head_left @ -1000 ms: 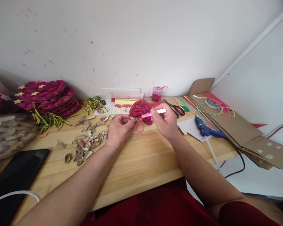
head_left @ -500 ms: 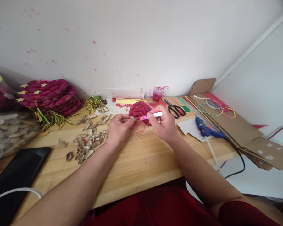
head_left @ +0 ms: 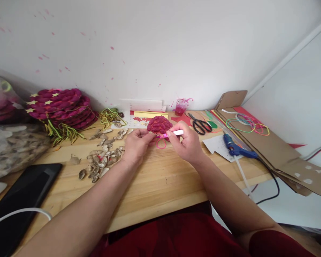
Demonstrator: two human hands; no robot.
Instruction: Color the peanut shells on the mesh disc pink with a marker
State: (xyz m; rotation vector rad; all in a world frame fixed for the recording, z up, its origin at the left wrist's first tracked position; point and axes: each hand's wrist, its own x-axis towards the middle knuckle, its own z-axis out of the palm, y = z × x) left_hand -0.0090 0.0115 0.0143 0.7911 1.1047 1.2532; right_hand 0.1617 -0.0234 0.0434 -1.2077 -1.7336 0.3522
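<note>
In the middle of the table stands a magenta shell-covered disc, with a pink cord loop at its near edge. My left hand is closed at the disc's lower left edge, thumb and fingers pinched on it. A slim white-and-pink stick, a brush or a pen, is gripped in my right hand. Its pink end reaches the disc's lower edge close to my left fingertips; the tip is too small to make out. Loose peanut shells lie left of my left hand.
A stack of magenta discs with stars and a bag of shells stand left, near a black tablet. Behind is a cup of pink paint. Scissors, a blue glue gun and cardboard lie right.
The view has shifted slightly, so the table things appear a little farther right. My right hand has tilted the stick slightly, its pink end staying by the disc's lower edge.
</note>
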